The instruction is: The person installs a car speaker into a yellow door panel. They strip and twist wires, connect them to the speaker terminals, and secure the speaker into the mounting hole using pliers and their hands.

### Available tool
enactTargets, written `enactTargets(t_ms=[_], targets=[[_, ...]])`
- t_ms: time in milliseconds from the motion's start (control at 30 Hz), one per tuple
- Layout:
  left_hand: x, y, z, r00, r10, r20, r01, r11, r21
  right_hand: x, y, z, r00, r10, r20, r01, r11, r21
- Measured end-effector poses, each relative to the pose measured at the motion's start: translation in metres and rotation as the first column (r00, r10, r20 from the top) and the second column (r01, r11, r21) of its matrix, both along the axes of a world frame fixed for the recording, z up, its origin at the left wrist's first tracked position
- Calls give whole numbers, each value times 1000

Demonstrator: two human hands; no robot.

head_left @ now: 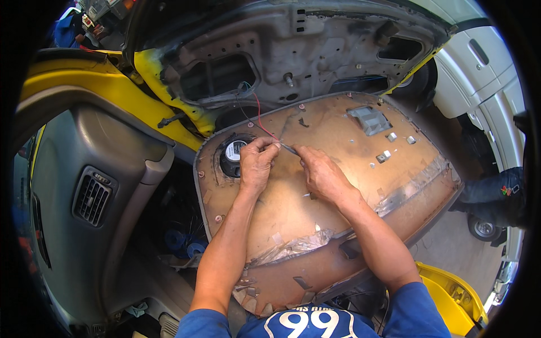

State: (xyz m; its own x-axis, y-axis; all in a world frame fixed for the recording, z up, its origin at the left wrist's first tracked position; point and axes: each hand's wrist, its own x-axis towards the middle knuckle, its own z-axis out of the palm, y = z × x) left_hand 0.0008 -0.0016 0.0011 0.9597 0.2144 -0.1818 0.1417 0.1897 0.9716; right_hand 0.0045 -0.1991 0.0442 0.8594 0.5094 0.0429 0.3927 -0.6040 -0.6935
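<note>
Brown panel [276, 211]: landmark for all places; broad and apparently stiff, its near edge lined with crinkled silvery tape that looks easily torn.
Right hand [322, 172]: over the panel's middle, thumb and forefinger closed on a dark slim piece [289, 149]; whether this is a tool or sleeved wire cannot be settled at this size.
Left hand [258, 166]: over the panel's middle, left of the other hand, fingertips pinched narrow at the lower end of the red wire.
Red wire [260, 112]: descends across the panel's far edge to the left fingertips, meeting the dark slim piece there; judged light, limp and weak under a sharp pull, best gripped on its insulation close to the end.
Black wire [242, 109]: beside the red one at the panel's far edge; judged equally flexible.
Speaker [231, 166]: in the panel's left part, just beyond the left hand, partly covered by it.
Metal door shell [273, 67]: beyond the panel's far edge, the wires emerging near its left opening.
</note>
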Motion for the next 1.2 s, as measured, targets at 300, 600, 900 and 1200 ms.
enactTargets(t_ms=[300, 600, 900, 1200], targets=[[-1, -2, 1, 1000, -8, -12, 7, 999, -53, -3, 7, 4, 987, -45, -157, 61, 993, 97], [1, -2, 1, 1000, 16, -2, -16, 1000, -2, 0, 8, 5, 981, -59, -183, 70, 996, 50], [0, -4, 3, 1000, 12, 1, -12, 1000, 25, -1, 3, 5, 994, -52, -99, 56, 997, 44], [9, 13, -25, 995, -51, 88, 11, 916, 402, -3, 20, -46, 992, -117, -52, 120, 992, 50]])
